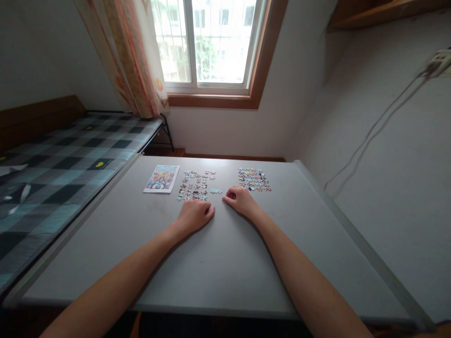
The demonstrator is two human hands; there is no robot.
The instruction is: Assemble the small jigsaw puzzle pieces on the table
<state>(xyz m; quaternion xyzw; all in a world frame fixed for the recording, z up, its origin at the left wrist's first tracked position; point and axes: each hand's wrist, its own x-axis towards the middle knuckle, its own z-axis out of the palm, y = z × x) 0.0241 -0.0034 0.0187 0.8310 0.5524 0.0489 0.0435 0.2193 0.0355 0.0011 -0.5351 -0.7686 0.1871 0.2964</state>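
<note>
My left hand (196, 212) rests on the grey table, fingers curled in, just below the left group of loose jigsaw pieces (195, 183). Nothing shows between its thumb and fingers. To the right, my right hand (240, 199) also lies curled on the tabletop, with no piece visible in it. Between and slightly beyond the two hands lies a short strip of light-blue joined puzzle pieces (216, 191), touched by neither. A second group of jigsaw pieces (254, 179) is spread beyond my right hand. Left of the pieces lies a colourful picture sheet (162, 179).
The grey table (225, 267) has raised strips along its left and right sides. A bed with a checked cover (88, 145) stands at the left. Beyond are a curtain (128, 56) and a barred window (211, 47). A cable (373, 124) hangs down the right wall.
</note>
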